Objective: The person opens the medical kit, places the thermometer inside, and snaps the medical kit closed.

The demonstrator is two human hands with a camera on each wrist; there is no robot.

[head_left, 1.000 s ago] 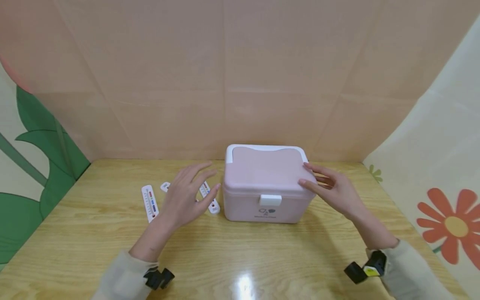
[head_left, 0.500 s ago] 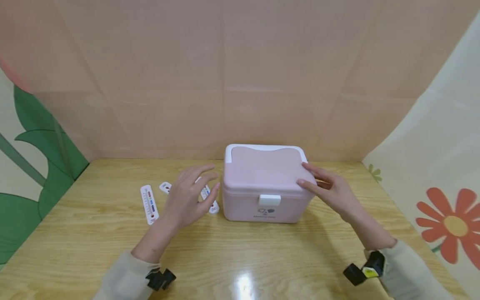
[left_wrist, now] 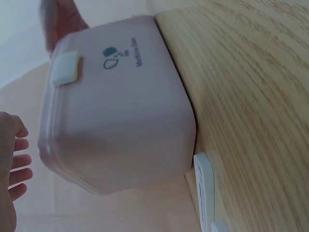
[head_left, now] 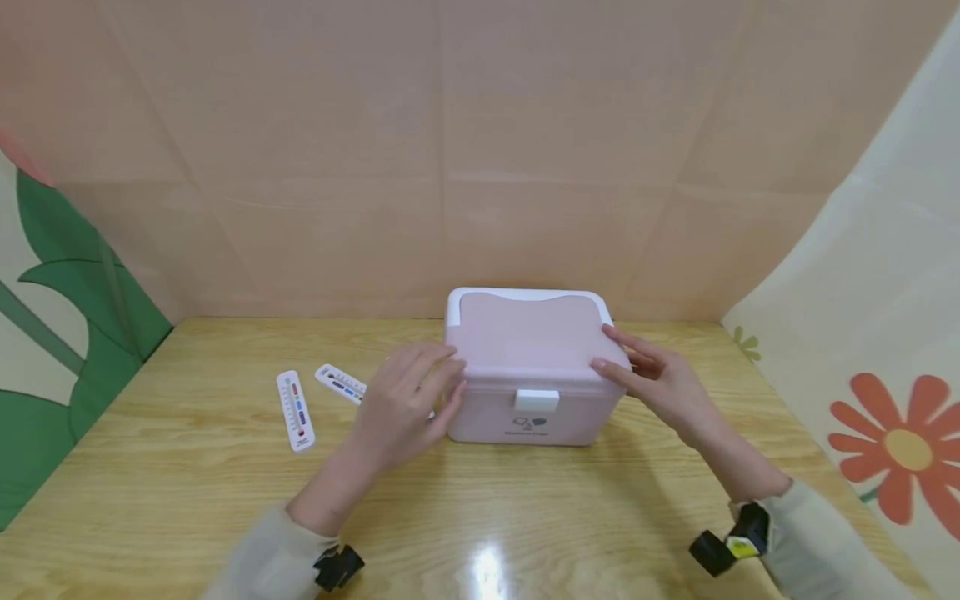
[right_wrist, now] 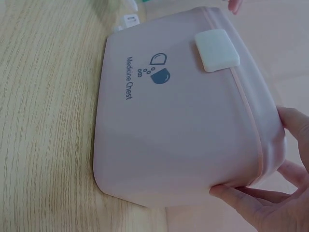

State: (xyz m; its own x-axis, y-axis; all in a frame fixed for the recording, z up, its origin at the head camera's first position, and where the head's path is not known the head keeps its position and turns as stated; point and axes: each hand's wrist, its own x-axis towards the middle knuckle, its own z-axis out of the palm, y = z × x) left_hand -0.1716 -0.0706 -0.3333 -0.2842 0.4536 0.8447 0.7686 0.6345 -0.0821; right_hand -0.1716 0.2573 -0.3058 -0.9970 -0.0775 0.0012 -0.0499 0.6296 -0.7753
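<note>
A pale pink medicine box (head_left: 525, 333) with a white front latch (head_left: 536, 401) stands on the wooden table, its lid down. Over the lid's right edge my right hand (head_left: 663, 379) holds on, thumb on top and several fingers at the side; in the right wrist view a fingertip (right_wrist: 219, 190) sits just under the lid seam. My left hand (head_left: 408, 400) hovers at the box's left end, fingers loosely bent and nothing in them. In the left wrist view its fingers (left_wrist: 19, 162) show apart from the lid.
Two white thermometer cards (head_left: 296, 411) lie on the table left of the box. A third white card (left_wrist: 204, 193) is beside the box's left end, mostly hidden by my left hand in the head view. A plain cloth backdrop (head_left: 442, 167) hangs close behind.
My left hand has moved right and slightly down to the box's left edge, uncovering more of the middle thermometer card. The right hand keeps its place on the lid.
</note>
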